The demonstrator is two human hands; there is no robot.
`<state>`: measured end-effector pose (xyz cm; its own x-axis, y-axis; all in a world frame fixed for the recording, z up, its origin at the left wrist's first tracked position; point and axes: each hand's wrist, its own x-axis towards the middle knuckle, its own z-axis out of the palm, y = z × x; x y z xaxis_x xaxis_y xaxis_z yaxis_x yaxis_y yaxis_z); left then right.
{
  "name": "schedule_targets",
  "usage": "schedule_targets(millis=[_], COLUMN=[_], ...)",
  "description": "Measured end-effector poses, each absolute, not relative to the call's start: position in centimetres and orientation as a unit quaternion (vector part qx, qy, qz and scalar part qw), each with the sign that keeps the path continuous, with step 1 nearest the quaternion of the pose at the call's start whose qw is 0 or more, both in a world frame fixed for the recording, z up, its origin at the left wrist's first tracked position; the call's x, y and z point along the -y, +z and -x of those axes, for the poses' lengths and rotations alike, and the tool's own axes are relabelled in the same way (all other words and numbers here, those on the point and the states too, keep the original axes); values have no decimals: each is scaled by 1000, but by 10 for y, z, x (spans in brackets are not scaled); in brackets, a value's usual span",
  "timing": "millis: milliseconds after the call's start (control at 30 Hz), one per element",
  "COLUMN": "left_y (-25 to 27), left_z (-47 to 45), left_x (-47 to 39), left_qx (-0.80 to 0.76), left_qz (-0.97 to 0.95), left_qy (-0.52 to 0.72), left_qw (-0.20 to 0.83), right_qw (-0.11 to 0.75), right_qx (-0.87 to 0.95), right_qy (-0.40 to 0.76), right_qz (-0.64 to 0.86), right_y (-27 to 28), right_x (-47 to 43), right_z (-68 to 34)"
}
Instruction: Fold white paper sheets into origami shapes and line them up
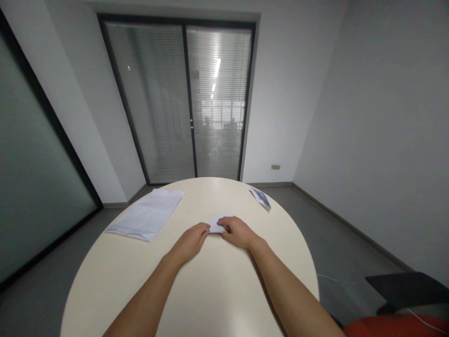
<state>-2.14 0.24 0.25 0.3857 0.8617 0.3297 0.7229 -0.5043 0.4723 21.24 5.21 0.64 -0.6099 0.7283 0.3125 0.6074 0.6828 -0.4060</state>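
Note:
A small piece of folded white paper (215,227) lies between my hands near the middle of the round table (210,285). At its left end, my left hand (191,242) is closed, with thumb and forefinger pinching the paper. My right hand (240,232) is curled over the right part, with fingertips on top and the thumb by the near edge. A thin reddish line shows under the near edge; what it is I cannot tell. My right fingers hide the paper's right end.
A stack of creased white sheets (149,214) lies at the table's left. Near the far right edge rests a folded printed paper (261,198). A chair with a black armrest (409,286) and red seat (396,326) stands at the lower right. Beyond are glass panels with blinds (217,140).

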Motion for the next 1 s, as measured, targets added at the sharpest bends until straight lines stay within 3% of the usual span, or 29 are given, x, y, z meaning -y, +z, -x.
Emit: schedule_targets(millis=[400, 1000], left_y=[14, 19], left_z=[23, 22], left_x=[0, 0], left_qx=[-594, -625], left_qz=[-773, -732], left_qy=[219, 267], left_qw=[34, 54], right_qw=[242, 228], right_qx=[876, 844], right_qy=[97, 84], right_qz=[405, 478], right_y=[17, 18], right_x=[-49, -50], right_z=[-214, -219])
